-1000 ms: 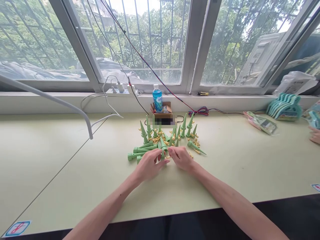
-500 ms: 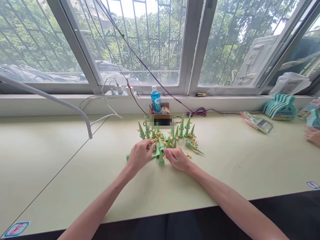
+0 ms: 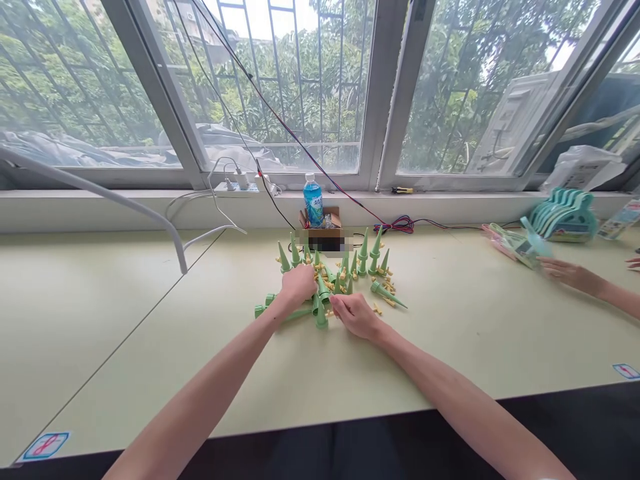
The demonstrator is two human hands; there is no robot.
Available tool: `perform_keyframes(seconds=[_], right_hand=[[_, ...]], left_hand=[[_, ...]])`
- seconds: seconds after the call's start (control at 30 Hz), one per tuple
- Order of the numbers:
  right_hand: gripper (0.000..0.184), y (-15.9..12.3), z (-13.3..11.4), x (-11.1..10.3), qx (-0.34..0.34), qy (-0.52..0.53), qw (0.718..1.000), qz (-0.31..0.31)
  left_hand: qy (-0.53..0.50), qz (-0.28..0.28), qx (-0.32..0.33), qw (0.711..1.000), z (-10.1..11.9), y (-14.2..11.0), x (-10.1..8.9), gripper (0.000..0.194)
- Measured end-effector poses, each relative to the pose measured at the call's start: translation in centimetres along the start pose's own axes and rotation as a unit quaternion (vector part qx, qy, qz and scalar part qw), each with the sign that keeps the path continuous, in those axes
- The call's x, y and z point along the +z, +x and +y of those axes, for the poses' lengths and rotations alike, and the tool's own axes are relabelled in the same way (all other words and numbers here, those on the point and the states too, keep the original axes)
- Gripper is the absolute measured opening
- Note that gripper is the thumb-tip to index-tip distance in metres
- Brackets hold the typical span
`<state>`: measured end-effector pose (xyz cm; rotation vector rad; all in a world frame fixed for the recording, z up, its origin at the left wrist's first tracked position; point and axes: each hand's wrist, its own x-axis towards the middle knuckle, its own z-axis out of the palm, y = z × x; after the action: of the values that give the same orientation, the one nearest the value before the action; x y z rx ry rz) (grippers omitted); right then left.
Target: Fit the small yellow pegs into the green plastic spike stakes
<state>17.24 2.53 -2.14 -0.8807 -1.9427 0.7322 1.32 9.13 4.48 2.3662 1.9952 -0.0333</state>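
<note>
My left hand (image 3: 299, 283) reaches over the middle of a pile of green plastic cone spikes and small yellow valve pieces. Its fingers point down and away, so what they touch is hidden. My right hand (image 3: 356, 316) is closed with the fingers curled in, just right of an upright green spike (image 3: 321, 317); anything inside it cannot be made out. A little yellow piece (image 3: 330, 313) shows by its fingertips. Several green spikes stand upright behind, such as a tall spike (image 3: 375, 252). One spike (image 3: 390, 295) lies on its side to the right, near a loose yellow valve (image 3: 377, 309).
Behind the pile is a cardboard box (image 3: 324, 232) with a blue-liquid bottle (image 3: 313, 203). A cable coil (image 3: 400, 224) lies to its right. A white tube (image 3: 150, 212) crosses the left side. At right, a co-worker's hand (image 3: 570, 275) is near teal hangers (image 3: 563, 213) and a bagged item (image 3: 520, 247).
My left hand left the upright spike by my right hand, moved left, then forward into the pile. My right hand stayed almost still. The co-worker's hand moved left with a teal item.
</note>
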Motion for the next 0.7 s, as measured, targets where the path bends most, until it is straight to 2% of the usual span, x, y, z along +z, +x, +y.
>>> perform_keyframes(seconds=[0.4, 0.57, 0.7], right_hand=[[0.051, 0.12, 0.07, 0.00, 0.005, 0.004, 1.000, -0.006], [0.051, 0.18, -0.01, -0.03, 0.008, 0.004, 1.000, -0.005], [0.051, 0.22, 0.09, 0.01, 0.006, 0.000, 1.000, -0.002]], left_hand=[[0.009, -0.017, -0.006, 1.000, 0.20, 0.69, 0.44, 0.019], [-0.001, -0.003, -0.004, 1.000, 0.17, 0.68, 0.53, 0.020], [-0.024, 0.031, 0.010, 0.999, 0.12, 0.41, 0.69, 0.015]])
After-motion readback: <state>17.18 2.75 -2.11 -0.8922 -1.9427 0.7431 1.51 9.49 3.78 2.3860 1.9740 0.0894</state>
